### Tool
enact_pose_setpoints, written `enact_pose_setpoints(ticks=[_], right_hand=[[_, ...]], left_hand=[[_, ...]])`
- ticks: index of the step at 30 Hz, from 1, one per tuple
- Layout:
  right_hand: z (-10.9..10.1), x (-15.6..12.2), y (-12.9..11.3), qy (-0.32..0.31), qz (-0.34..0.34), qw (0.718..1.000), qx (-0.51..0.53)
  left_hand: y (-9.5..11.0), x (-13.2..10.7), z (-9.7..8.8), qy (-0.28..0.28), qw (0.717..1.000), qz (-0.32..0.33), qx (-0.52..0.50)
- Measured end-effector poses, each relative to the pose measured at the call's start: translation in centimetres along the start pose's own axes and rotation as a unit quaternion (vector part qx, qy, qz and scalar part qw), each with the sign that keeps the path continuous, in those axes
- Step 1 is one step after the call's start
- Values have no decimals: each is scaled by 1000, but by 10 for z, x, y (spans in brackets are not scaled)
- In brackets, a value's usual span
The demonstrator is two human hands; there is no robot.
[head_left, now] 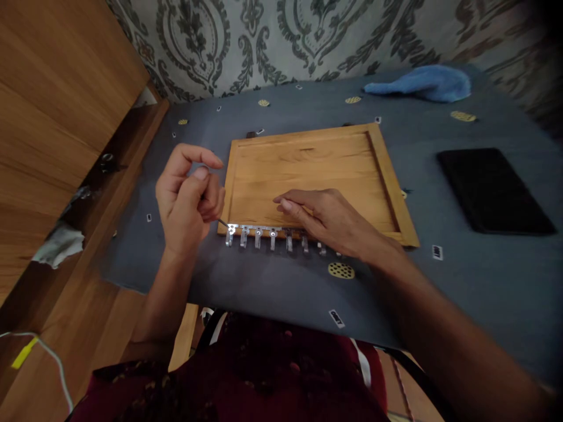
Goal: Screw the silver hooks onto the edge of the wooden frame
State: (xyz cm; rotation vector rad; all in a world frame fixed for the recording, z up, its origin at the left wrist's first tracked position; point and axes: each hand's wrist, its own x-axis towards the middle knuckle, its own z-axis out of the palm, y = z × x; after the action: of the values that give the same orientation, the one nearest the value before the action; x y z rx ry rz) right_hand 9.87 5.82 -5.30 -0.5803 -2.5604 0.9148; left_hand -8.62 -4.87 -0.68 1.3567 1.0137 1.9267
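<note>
A wooden framed panel [308,170] lies flat on a grey-blue patterned cloth [264,281]. Along its near edge runs a metal hook rail [264,231] with several silver hooks. My left hand [187,196] hovers at the panel's left corner, fingers curled in a pinch round a thin metal tool or screw whose tip touches the rail's left end. My right hand [328,217] rests palm down on the panel's near edge, fingers stretched flat, pressing over the rail's right part.
A black tablet-like slab [492,187] lies to the right. A blue cloth [422,82] sits at the back right. A wooden cabinet [53,105] stands left, with a white rag [59,243] on its shelf. Patterned wallpaper rises behind.
</note>
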Motion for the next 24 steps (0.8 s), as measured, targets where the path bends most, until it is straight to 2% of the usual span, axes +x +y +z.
enact_pose_setpoints(ticks=[7, 13, 20, 24], right_hand=[[2, 0, 4, 2, -9, 1000, -5], [2, 1, 3, -5, -7, 1000, -13], [2, 1, 2, -12, -3, 1000, -9], [3, 1, 2, -18, 2, 1000, -4]], left_hand=[[-9, -5, -2, 25, 998, -59, 20], [-13, -5, -6, 19, 999, -48, -9], [-14, -6, -5, 30, 997, -67, -2], [-14, -5, -7, 7, 997, -75, -1]])
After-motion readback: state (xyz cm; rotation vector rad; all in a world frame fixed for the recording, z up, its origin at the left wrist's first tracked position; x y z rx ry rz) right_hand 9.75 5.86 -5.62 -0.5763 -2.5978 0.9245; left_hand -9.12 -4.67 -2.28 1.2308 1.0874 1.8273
